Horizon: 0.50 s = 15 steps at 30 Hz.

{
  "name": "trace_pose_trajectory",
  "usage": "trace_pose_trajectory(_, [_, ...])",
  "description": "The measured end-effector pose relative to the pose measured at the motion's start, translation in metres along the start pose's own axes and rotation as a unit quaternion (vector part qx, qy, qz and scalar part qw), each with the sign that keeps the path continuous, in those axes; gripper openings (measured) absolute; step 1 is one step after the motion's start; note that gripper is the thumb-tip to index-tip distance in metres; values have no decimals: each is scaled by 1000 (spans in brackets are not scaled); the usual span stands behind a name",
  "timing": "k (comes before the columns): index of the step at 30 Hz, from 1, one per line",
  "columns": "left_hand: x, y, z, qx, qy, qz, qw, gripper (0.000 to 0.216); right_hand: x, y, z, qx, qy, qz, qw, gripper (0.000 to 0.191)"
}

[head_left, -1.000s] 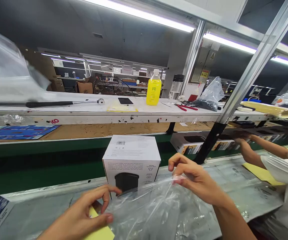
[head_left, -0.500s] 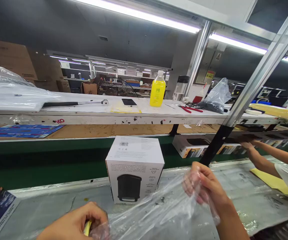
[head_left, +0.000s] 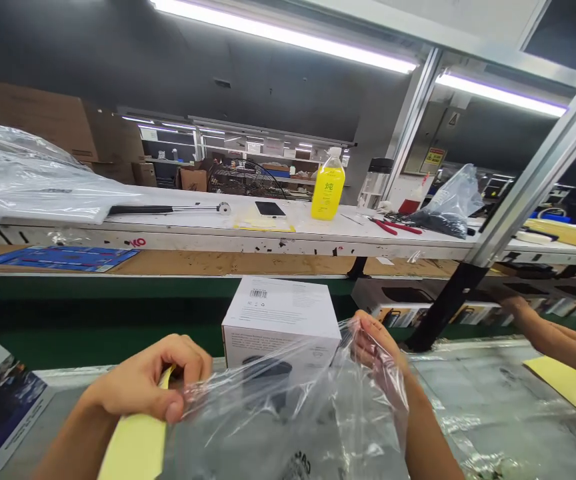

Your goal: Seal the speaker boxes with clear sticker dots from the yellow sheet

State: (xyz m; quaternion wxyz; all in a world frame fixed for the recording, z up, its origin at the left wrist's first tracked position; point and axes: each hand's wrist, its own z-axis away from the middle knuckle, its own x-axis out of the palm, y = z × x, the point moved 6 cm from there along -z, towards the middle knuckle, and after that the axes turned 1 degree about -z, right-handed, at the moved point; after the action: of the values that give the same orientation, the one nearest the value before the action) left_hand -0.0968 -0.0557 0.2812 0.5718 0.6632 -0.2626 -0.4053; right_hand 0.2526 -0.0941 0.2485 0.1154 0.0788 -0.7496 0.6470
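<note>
I see a dark ceiling (head_left: 68,47) with strip lights (head_left: 284,35) above a grey-covered worktop (head_left: 473,387). Toward its near edge, a clear bag (head_left: 288,433) stretches before a white box (head_left: 283,310) near the far edge; the left hand (head_left: 151,380) has its fingers grasping bag and yellow paper (head_left: 135,447), the right hand (head_left: 381,350) bag alone.

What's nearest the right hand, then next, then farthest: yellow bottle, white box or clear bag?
1. Clear bag, held in the right hand.
2. White box, just beyond, to the left.
3. Yellow bottle, up on the shelf behind.
</note>
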Motion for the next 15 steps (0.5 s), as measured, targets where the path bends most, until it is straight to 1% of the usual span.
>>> trace_pose_trajectory(2, [-6, -4, -1, -48, -8, 1, 999, 57, 2, 4, -5, -6, 14, 4, 1000, 52])
trace_pose_trajectory(3, [-12, -5, -3, -59, 11, 4, 998, 56, 3, 4, -8, -12, 22, 9, 1000, 51])
trace_pose_trajectory(4, [-20, -5, -7, -55, 44, 15, 997, 54, 5, 4, -11, -20, 30, 15, 999, 50])
trace_pose_trajectory(5, [-30, -4, -13, -36, 88, 34, 995, 50, 6, 3, -13, -29, 39, 21, 999, 50])
trace_pose_trajectory(8, [-58, -6, -41, 28, 225, 108, 968, 49, 12, 3, -22, -49, 60, 43, 996, 53])
trace_pose_trajectory(10, [-67, -15, -67, 38, 278, 131, 951, 45, 16, 4, -26, -58, 72, 57, 994, 55])
trace_pose_trajectory(12, [-68, -29, -93, 31, 302, 145, 942, 48, 19, 5, -29, -65, 80, 72, 992, 58])
trace_pose_trajectory(14, [-65, -44, -111, 18, 301, 154, 941, 58, 19, 4, -32, -69, 80, 90, 990, 59])
trace_pose_trajectory(15, [-64, -52, -116, 11, 296, 155, 942, 62, 18, 3, -35, -70, 76, 100, 990, 58])
